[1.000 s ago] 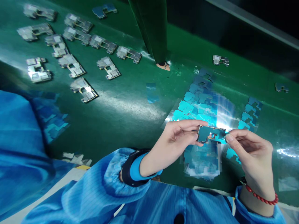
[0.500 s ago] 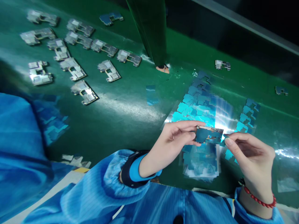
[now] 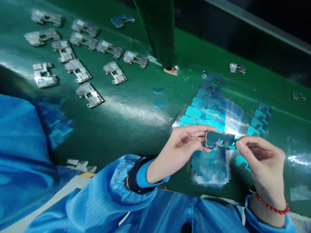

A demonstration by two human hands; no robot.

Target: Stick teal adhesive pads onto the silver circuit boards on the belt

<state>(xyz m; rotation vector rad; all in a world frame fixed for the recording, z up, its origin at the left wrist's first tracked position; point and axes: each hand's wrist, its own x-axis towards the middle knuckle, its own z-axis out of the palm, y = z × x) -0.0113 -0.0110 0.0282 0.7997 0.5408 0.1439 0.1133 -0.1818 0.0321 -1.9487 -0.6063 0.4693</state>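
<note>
Between thumb and fingers of my left hand [image 3: 186,140] is a small circuit board [image 3: 215,139], held by its left end with the dark blue face up. My right hand [image 3: 263,158] is closed in a pinch at the board's right end, on the corner of a blue film piece [image 3: 232,142]. Much of that film lies against the board; how firmly it sticks I cannot tell. Below the board lie sheets of blue cut-out films [image 3: 204,113], partly hidden by my hands. A narrower strip of these films [image 3: 259,119] is to the right.
Several circuit boards [image 3: 114,72] lie at the left on the green table mat [image 3: 126,129]. A dark post [image 3: 160,35] rises at the back. Single boards [image 3: 237,68] lie at the back right. Another person's blue sleeve [image 3: 21,139] reaches in at left.
The board now shows flatter and slightly further right in view, with the film's right part lying closer along it. My right fingers stay pinched at its end; the whole view has shifted slightly.
</note>
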